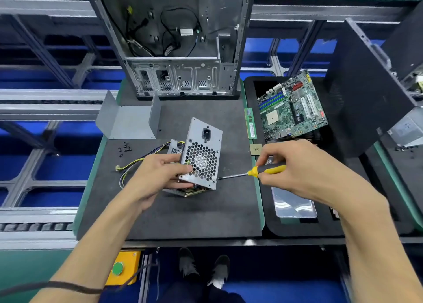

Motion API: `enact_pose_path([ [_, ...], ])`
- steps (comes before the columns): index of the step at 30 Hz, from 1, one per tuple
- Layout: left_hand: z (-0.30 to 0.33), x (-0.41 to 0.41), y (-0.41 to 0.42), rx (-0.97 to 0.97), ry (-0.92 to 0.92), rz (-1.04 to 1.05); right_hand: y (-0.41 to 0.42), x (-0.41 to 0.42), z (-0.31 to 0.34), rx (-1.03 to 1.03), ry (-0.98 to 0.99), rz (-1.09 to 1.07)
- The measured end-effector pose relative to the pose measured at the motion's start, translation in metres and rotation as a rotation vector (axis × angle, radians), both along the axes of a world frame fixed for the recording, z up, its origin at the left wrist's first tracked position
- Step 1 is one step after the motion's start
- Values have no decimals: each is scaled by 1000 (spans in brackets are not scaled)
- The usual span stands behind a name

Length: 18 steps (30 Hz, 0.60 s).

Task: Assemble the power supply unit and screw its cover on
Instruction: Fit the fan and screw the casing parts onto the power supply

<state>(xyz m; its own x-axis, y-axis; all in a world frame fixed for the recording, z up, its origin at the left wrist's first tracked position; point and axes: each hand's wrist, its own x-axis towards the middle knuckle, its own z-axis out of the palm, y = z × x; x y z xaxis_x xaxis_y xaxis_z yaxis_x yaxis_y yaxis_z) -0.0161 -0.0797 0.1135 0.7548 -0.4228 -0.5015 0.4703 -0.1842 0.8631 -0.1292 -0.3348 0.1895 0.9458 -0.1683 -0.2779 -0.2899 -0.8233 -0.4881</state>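
The grey power supply unit [201, 154] stands tilted on the black mat, its honeycomb fan grille and black socket facing me. My left hand [158, 174] grips its left side and lower edge. My right hand [295, 165] holds a yellow-handled screwdriver [256, 171]; the shaft tip touches the unit's lower right corner. The unit's yellow and black cables [135, 165] trail off to the left. The bent grey metal cover [130, 121] lies apart at the mat's back left. Several small black screws [124, 148] lie just in front of the cover.
An open computer case [178, 50] stands at the back of the mat. To the right, a black tray holds a motherboard [290, 110], with a memory stick [251, 124], a processor chip [256, 149] and a plastic bag [293, 204] nearby. A black side panel [364, 92] leans at far right.
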Motion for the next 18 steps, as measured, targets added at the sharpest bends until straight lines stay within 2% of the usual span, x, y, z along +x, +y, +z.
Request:
enact_pose_path([
  [18,-4,1,3,-34,-22,-1,15,5,-4,-98,30,30],
])
